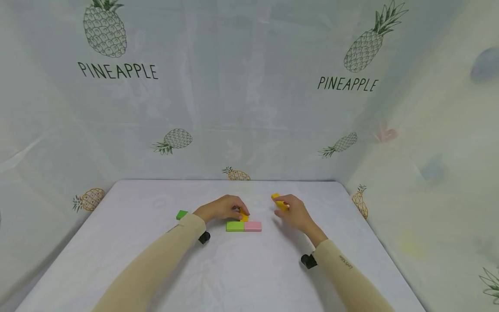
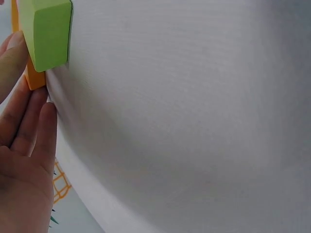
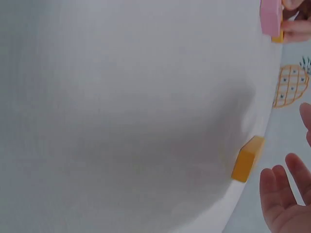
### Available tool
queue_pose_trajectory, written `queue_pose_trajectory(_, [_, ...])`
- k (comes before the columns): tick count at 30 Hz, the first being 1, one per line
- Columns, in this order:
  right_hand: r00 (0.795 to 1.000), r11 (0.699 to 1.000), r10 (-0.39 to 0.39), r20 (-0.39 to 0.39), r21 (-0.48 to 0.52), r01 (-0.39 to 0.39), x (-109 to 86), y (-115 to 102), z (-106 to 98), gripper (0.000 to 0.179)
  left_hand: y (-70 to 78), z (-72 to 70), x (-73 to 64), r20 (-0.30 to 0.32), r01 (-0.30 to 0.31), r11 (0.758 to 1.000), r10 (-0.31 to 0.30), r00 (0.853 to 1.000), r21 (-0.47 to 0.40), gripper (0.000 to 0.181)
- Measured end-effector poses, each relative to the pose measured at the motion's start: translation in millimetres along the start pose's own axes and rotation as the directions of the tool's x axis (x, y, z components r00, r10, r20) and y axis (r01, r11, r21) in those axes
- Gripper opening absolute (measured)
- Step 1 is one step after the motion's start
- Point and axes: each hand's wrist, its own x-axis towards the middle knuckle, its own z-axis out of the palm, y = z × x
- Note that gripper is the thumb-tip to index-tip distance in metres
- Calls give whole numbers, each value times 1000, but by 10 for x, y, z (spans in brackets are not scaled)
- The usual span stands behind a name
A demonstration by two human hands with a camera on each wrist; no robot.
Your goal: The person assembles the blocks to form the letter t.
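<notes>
A light green block [image 1: 235, 226] and a pink block [image 1: 253, 226] lie end to end on the table. Just behind them, my left hand [image 1: 226, 207] pinches a yellow-orange block [image 1: 244, 217] between thumb and fingers; the left wrist view has this block [image 2: 35, 79] partly hidden by the light green one [image 2: 51, 36]. Over to the right, my right hand [image 1: 296, 214] reaches around a second yellow-orange block [image 1: 281, 205]. In the right wrist view that block [image 3: 248, 159] rests on the table, with the spread fingers [image 3: 272, 191] apart from it.
A darker green block [image 1: 181, 214] lies at the left, partly covered by the left sleeve [image 1: 191, 227]. The white table [image 1: 249, 268] ends at a pineapple-printed cloth [image 1: 249, 108] behind it. Black wrist cameras hang under both wrists.
</notes>
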Motion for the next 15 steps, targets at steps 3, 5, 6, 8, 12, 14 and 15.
queue_pose_trajectory(3, [999, 999, 37, -11, -20, -37, 34, 97, -27, 46, 21, -3, -8, 2, -2, 1000, 2, 1000, -9, 22])
queue_pose_trajectory(5, [998, 998, 59, -12, -34, -59, 53, 153, -35, 47, 38, -7, -15, 1, 0, 1000, 0, 1000, -20, 21])
queue_pose_trajectory(6, [997, 997, 74, -11, -36, -75, 62, 178, -38, 48, 44, -8, -19, 1, -1, 1000, 1, 1000, -24, 21])
queue_pose_trajectory(8, [996, 995, 87, -7, -41, -87, 77, 226, -39, 48, 52, -8, -28, -2, -4, 1000, 4, 1000, -31, 21])
queue_pose_trajectory(12, [995, 995, 99, 7, -32, -98, 104, 307, -41, 49, 49, -8, -32, -3, -7, 1000, 7, 1000, -27, 20])
queue_pose_trajectory(14, [995, 994, 103, 17, -33, -102, 121, 344, -38, 49, 45, -8, -30, -3, -4, 1000, 4, 1000, -24, 21])
queue_pose_trajectory(15, [993, 993, 111, 23, -29, -111, 130, 358, -37, 50, 42, -8, -28, -2, -2, 1000, 1, 1000, -21, 21])
